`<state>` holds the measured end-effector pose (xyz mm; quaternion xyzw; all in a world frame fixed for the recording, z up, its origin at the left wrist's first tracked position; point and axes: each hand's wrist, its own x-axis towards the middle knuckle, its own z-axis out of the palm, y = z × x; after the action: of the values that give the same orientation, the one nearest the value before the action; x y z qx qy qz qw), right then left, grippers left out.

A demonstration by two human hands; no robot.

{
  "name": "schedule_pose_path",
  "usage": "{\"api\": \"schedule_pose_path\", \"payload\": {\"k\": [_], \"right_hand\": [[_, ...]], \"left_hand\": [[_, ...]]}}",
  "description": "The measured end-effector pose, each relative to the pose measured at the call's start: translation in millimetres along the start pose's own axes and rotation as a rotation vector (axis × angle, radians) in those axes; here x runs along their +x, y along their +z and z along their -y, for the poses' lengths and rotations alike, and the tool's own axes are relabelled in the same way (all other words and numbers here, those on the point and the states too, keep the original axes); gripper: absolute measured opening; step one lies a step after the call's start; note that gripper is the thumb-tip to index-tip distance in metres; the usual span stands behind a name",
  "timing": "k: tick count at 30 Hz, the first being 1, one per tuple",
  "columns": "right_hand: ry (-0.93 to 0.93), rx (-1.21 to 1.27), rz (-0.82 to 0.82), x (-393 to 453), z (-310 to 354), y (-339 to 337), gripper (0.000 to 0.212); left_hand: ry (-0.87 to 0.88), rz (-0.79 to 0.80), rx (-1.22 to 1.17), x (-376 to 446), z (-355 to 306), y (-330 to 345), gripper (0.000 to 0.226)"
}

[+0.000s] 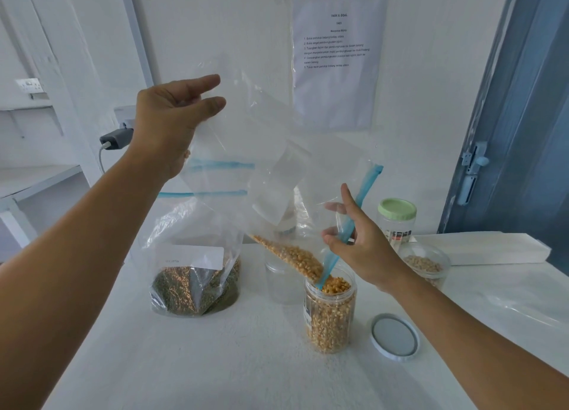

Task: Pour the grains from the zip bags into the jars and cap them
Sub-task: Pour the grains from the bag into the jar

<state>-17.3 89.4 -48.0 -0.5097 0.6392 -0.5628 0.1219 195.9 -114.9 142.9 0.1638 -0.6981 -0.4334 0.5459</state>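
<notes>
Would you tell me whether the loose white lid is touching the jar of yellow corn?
Apart. In the head view the white lid lies flat on the table to the right of the corn jar, with a strip of bare tabletop between them.

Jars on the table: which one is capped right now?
The back-right jar wearing the green lid; the corn jar and empty jar stand open.

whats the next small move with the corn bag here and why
Probably lift the left hand a little higher to steepen the zip bag: some corn still sits above its mouth, which the right hand holds in the nearly full jar.
</notes>
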Motion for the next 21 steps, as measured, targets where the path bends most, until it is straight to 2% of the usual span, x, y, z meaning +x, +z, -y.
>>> {"api": "schedule_pose_path", "payload": {"k": [5,13,21], "right_hand": [[-0.002,0.011,-0.016,1.6,1.6,-3.5,0.097],[0.004,-0.003,0.005,-2.8,-2.7,-0.2,0.118],[-0.02,-0.05,0.007,-0.3,-1.2,-3.5,0.104]], "left_hand": [[-0.007,-0.002,-0.007,2.7,-2.4,1.7,0.029],[0.03,0.004,-0.027,3.3,0.0,3.3,0.032],[0.067,0.012,-0.031,3.0,-5.3,7.1,0.034]]}}
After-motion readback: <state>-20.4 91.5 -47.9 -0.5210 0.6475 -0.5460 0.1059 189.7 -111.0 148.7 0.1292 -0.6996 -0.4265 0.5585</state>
